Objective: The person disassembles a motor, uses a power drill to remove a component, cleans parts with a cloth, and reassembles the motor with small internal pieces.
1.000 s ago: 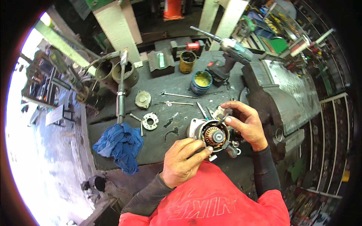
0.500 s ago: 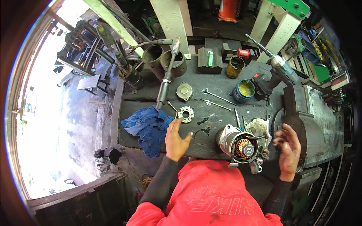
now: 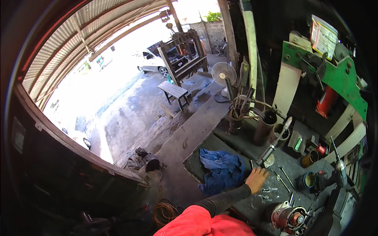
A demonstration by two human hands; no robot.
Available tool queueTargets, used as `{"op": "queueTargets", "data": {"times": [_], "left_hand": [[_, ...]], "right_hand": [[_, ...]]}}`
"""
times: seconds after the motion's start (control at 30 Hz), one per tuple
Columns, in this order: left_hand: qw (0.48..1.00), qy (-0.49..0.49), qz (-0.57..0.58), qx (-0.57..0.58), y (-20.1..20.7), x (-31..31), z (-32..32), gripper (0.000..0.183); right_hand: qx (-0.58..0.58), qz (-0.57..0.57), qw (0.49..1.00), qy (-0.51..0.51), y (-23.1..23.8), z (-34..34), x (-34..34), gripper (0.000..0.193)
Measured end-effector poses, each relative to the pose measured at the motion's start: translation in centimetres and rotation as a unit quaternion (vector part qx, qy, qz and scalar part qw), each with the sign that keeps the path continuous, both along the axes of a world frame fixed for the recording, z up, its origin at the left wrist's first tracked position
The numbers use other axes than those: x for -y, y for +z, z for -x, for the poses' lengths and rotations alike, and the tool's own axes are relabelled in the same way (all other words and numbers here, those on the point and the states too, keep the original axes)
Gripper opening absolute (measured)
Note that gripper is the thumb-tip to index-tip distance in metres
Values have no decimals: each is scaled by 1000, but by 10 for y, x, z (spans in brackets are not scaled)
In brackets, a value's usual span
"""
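- Counter (image 3: 254,208), dark and worn, carries all the parts; a reach across it seems best made low and slow, the wrist loose, so the sleeve drags nothing along.
- Blue cloth (image 3: 222,170) lies crumpled near the counter's edge, just left of the outstretched hand; keeping the fingers clear of its folds should make for a cleaner pick.
- Motor (image 3: 290,217), its copper-ringed end showing, sits at the near side of the counter, well apart from the left hand, toward the right; best not to jolt it with the arm.
- Long-handled tool (image 3: 268,152) slants over the counter, its thick end just beyond the fingers; going around that end, not over it, looks safer.
- Left grip (image 3: 256,181) is palm down, fingers a little spread; whether they pinch anything beneath is hidden, so I cannot tell. Right grip is out of view, its state unknown.
- Round metal cap (image 3: 270,161), partly behind the tool, lies just past the left fingertips.
- Thin rods (image 3: 284,179) rest right of that hand, near but apart.
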State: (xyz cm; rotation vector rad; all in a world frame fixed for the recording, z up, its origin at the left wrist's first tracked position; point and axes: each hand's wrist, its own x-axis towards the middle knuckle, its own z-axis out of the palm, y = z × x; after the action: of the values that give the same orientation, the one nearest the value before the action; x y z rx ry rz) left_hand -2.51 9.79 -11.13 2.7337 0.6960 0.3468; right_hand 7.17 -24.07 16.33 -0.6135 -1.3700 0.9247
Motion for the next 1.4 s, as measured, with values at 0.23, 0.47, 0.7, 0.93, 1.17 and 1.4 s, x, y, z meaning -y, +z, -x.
{"op": "queueTargets", "data": {"times": [0.23, 0.47, 0.7, 0.93, 1.17, 1.4], "left_hand": [[962, 45, 221, 156, 22, -17, 33, 79], [564, 46, 662, 492, 70, -47, 164, 31], [356, 1, 706, 612, 92, -37, 244, 64], [328, 49, 681, 653, 79, -32, 255, 59], [287, 191, 667, 660, 72, -29, 257, 54], [272, 187, 695, 639, 82, -30, 238, 61]], "right_hand": [[10, 464, 882, -81, -114, 81, -86, 44], [345, 337, 858, -177, -241, 139, -217, 30], [475, 343, 781, -216, -263, 195, -283, 34], [387, 353, 825, -212, -279, 184, -291, 21], [405, 423, 748, -312, -257, 147, -281, 42], [270, 405, 852, -194, -272, 160, -305, 28]]}}
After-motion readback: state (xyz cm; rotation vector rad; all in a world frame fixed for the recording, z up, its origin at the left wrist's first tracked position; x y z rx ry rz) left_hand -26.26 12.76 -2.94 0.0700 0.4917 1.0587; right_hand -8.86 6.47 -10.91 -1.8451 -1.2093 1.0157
